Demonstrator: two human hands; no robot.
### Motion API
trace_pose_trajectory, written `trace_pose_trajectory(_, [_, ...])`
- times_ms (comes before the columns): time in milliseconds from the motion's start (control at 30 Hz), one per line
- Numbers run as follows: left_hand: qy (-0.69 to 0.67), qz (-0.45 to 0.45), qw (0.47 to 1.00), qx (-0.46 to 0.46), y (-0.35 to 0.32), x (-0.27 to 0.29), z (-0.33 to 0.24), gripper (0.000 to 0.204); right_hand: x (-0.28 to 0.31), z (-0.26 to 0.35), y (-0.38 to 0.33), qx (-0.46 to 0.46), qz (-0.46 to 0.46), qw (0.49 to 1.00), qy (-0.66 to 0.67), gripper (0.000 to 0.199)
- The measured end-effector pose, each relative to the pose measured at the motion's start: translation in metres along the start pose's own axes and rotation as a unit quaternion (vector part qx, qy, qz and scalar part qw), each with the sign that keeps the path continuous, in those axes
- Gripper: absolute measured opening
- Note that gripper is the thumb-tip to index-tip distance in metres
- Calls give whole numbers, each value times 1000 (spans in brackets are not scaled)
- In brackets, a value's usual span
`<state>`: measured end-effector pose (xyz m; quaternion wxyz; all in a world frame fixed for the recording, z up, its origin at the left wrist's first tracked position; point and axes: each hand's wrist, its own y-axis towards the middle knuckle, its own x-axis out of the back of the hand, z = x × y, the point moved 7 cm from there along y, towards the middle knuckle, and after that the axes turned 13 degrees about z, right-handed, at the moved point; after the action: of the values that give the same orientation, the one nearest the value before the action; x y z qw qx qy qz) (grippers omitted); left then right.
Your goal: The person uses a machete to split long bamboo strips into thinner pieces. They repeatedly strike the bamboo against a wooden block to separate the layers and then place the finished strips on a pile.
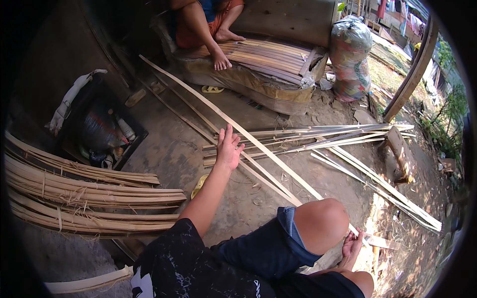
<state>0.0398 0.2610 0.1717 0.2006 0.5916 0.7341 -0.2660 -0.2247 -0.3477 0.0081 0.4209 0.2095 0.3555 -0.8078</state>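
A long pale bamboo strip [271, 155] slants from the far left, past my left hand, down to the right beside my bent knee. My left hand [229, 149] is raised next to it, fingers stretched and apart, gripping nothing. Beside my knee my right hand [351, 247] is closed around the near end of the strip. A flat, brownish blade-like piece [381, 242] sticks out to the right of that hand; whether the hand holds it too, I cannot tell. Two more strips [266, 180] lie on the ground under the long one, running toward my knee.
Bundled bamboo strips [99, 194] are stacked at left. More strips [318, 135] lie across the ground ahead, others [392, 191] at right by a wooden block [399, 155]. A person [208, 30] sits on a slatted bench [268, 57] beside a stuffed plastic sack [350, 59].
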Motion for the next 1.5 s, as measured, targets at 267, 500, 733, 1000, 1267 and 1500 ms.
trace_pose_trajectory(267, [-4, -114, 963, 245, -26, 69, 155, 95, -178, -81, -63, -251, 322, 875, -259, 44])
trace_pose_trajectory(500, [49, -253, 901, 348, -19, 108, 278, 109, -110, 62, -65, -147, 140, 880, -430, 52])
trace_pose_trajectory(733, [320, -324, 813, 363, 33, 58, 307, 111, -161, 201, -103, -26, 87, 853, -514, 48])
trace_pose_trajectory(1000, [47, -173, 958, 224, 56, 54, 308, 65, -299, 201, -80, -34, 242, 726, -643, 38])
trace_pose_trajectory(1267, [-76, -130, 978, 145, 30, 51, 285, 34, -331, 91, -70, -78, 363, 533, -760, 47])
trace_pose_trajectory(1500, [-27, -254, 937, 237, 26, 31, 327, 48, -321, 105, -81, -114, 325, 586, -734, 46])
